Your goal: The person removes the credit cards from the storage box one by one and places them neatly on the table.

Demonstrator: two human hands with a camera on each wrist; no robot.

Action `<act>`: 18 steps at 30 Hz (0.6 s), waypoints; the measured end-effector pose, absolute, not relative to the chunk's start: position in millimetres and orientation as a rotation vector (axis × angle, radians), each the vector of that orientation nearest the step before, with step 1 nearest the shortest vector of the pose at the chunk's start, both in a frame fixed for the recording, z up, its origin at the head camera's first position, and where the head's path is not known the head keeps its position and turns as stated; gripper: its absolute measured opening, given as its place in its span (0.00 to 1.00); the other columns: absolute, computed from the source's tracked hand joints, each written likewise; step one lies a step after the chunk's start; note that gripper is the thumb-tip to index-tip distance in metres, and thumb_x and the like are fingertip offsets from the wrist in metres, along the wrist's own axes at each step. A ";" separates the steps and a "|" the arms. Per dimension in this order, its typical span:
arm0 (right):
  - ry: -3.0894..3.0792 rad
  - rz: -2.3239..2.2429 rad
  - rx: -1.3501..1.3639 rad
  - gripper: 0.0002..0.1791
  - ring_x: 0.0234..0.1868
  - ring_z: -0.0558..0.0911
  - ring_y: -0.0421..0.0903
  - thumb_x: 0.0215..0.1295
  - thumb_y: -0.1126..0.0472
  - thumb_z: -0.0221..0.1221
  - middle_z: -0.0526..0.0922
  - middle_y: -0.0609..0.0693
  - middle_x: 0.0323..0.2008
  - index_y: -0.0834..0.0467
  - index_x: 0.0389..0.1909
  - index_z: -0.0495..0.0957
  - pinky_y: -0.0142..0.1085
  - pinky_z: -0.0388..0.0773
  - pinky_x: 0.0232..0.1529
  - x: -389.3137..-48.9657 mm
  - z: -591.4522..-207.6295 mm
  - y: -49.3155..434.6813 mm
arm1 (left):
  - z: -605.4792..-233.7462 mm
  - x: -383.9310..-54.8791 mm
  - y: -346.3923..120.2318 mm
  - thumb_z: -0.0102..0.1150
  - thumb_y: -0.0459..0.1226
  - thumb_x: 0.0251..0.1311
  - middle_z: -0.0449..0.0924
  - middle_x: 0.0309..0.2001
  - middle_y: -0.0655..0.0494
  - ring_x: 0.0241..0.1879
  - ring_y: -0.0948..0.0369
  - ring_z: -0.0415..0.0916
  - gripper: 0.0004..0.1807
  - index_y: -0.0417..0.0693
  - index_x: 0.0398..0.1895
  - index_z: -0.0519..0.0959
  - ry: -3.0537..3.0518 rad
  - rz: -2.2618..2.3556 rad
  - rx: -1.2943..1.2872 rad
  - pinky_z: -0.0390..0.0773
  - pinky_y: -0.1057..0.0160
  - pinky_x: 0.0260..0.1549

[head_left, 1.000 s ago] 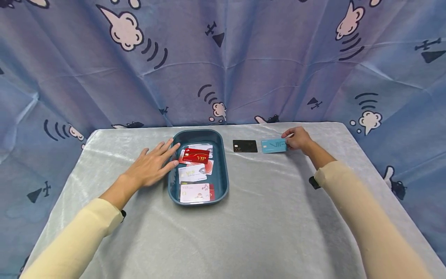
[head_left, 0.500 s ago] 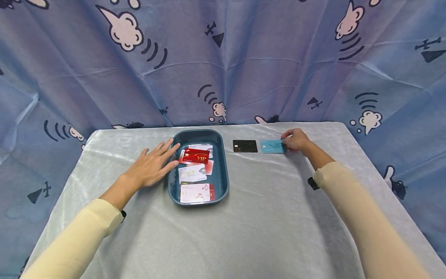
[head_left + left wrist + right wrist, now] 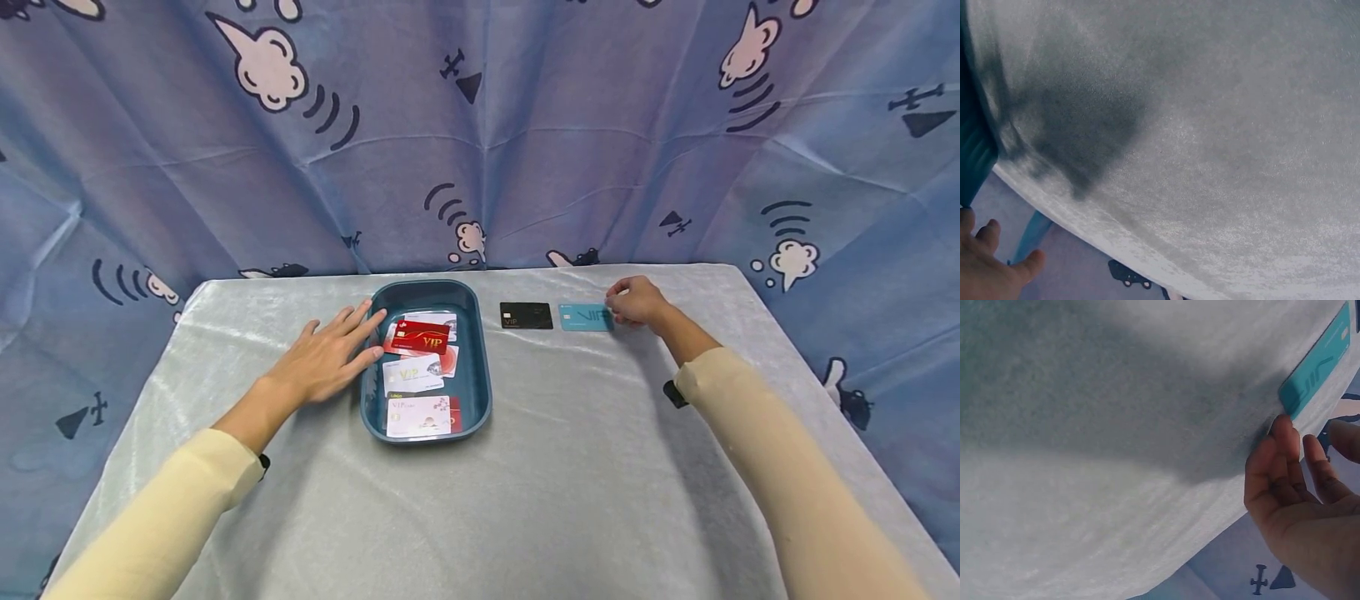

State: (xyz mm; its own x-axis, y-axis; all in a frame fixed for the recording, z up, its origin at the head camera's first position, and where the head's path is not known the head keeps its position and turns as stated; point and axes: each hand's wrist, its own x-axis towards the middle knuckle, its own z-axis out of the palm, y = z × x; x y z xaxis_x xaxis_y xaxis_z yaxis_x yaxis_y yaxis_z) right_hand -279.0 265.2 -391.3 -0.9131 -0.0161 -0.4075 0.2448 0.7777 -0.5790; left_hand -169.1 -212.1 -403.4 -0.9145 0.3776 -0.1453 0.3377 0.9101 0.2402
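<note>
In the head view a light-blue VIP card (image 3: 583,317) lies flat on the cloth-covered table. My right hand (image 3: 637,302) is at its right end. The right wrist view has the fingertips right at the short edge of the blue card (image 3: 1319,369), with the thumb held apart from them. Just left of it lies a black VIP card (image 3: 526,316). My left hand (image 3: 324,358) spreads its fingers over the left rim of a dark teal tray (image 3: 483,367). Only part of the left hand (image 3: 997,256) shows in the left wrist view.
Several cards lie overlapping in the tray, among them a red VIP card (image 3: 421,337), a white VIP card (image 3: 412,374) and a pale pink card (image 3: 418,417). A blue patterned curtain (image 3: 570,167) hangs behind the table's (image 3: 540,492) far edge.
The blue card has slid slightly left towards the black card, the right hand moving a little with it. The left hand keeps its place on the tray.
</note>
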 end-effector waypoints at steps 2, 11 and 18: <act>2.590 -0.903 0.167 0.18 0.38 0.79 0.49 0.74 0.60 0.49 0.76 0.60 0.43 0.68 0.56 0.69 0.43 0.78 0.39 -278.9 -388.2 262.7 | -403.3 -168.8 -212.4 0.38 0.59 0.75 0.39 0.81 0.51 0.77 0.43 0.42 0.37 0.59 0.81 0.46 2.884 0.313 0.546 0.44 0.28 0.67; 2.650 -0.879 0.098 0.17 0.40 0.81 0.52 0.72 0.60 0.49 0.76 0.61 0.44 0.68 0.53 0.72 0.44 0.80 0.39 -278.3 -368.6 246.2 | -403.4 -168.1 -212.1 0.38 0.59 0.75 0.40 0.80 0.50 0.77 0.42 0.43 0.37 0.59 0.81 0.47 2.893 0.313 0.555 0.45 0.28 0.66; 2.606 -0.954 -0.021 0.18 0.38 0.85 0.51 0.73 0.59 0.51 0.80 0.65 0.48 0.68 0.56 0.72 0.45 0.82 0.41 -276.4 -349.5 217.7 | -403.1 -168.0 -212.2 0.38 0.59 0.75 0.41 0.80 0.50 0.77 0.42 0.44 0.37 0.58 0.81 0.48 2.898 0.322 0.558 0.46 0.28 0.66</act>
State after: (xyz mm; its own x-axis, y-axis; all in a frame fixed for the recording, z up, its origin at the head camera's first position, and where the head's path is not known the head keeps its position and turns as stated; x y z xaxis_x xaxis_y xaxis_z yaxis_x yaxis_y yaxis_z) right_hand -276.4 217.7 -349.5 -0.9335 -0.1371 -0.3313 0.1092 0.7714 -0.6269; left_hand -168.0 -212.2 -403.1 -0.9150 0.3828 -0.1277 0.3454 0.9066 0.2426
